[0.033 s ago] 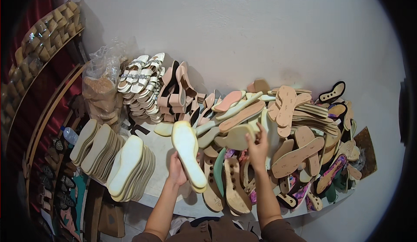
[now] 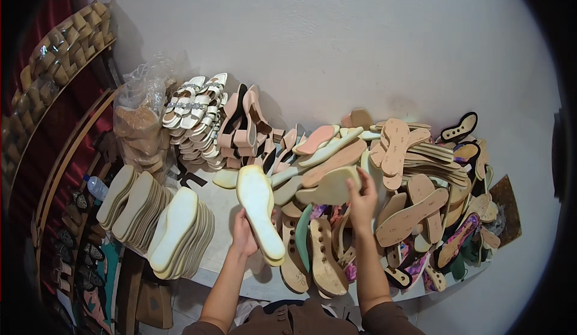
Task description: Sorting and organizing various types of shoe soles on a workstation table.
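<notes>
My left hand (image 2: 243, 234) is closed round the narrow part of a white shoe sole (image 2: 256, 198) with pale yellow edges. A second sole edge shows just under it, so it may be a stacked pair. My right hand (image 2: 362, 205), to the right, grips the edge of a cream-yellow sole (image 2: 336, 186), thumb on the near face. That sole is tilted above the pile, and part of its outline blends with the soles behind. Left of my left hand, white soles (image 2: 175, 230) stand in a neat leaning stack, beside two rows of beige soles (image 2: 141, 205).
Loose soles (image 2: 415, 218), patterned straps and holed wooden soles (image 2: 327, 260) crowd the table's right side. White sandals (image 2: 198, 109), pink heeled shoes (image 2: 240, 133) and a plastic bag (image 2: 141, 130) line the back by the wall. Racks with wooden heels (image 2: 72, 40) stand at left.
My right hand has shifted slightly to the right, and the cream-yellow sole in it has turned and moved with it. My left hand and its white sole are almost still.
</notes>
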Demonstrator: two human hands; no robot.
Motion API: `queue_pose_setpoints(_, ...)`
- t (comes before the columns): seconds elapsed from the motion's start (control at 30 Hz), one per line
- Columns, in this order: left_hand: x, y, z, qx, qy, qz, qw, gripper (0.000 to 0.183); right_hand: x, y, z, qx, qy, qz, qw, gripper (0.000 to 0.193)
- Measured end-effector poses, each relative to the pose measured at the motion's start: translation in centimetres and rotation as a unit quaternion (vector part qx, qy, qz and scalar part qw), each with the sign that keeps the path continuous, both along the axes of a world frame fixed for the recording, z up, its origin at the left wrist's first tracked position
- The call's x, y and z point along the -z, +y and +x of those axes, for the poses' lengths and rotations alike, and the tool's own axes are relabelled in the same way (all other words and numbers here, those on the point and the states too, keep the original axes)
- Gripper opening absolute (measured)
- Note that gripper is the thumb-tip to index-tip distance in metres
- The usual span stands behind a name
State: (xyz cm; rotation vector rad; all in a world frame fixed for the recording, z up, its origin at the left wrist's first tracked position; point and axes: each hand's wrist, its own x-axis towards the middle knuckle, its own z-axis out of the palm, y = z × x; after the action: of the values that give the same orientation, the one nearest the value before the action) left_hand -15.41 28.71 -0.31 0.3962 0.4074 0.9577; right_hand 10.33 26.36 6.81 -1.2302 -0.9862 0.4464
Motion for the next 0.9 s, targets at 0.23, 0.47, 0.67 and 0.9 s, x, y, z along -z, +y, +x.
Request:
queue_pose_setpoints(0.23, 1.8, 0.7, -0.3, 0.015, -0.049, 0.02, 0.998, 0.065, -2.6, 2.3, 2.7, -0.043, 0.246, 0.144, 0.958, 0.034)
queue_pose_setpoints(0.47, 2.5, -0.9, -1.3, 0.002, 0.143, 0.055, 0.988, 0.051, 1.7, 2.9, -3.7, -0.123, 0.032, -0.058, 0.99, 0.027)
queue_pose_setpoints(0.67, 5.0, -3.4, -5.1, -0.019, 0.345, 0.063, 0.936, 0.051, 7.2, 3.3, -11.2, -0.191, -0.158, -0.112, 0.962, 0.027)
queue_pose_setpoints(0.9, 7.4, -5.6, -8.7, -0.05, 0.373, 0.052, 0.925, 0.043, 13.6, 3.4, -15.0, -0.182, -0.261, -0.23, 0.92, 0.027)
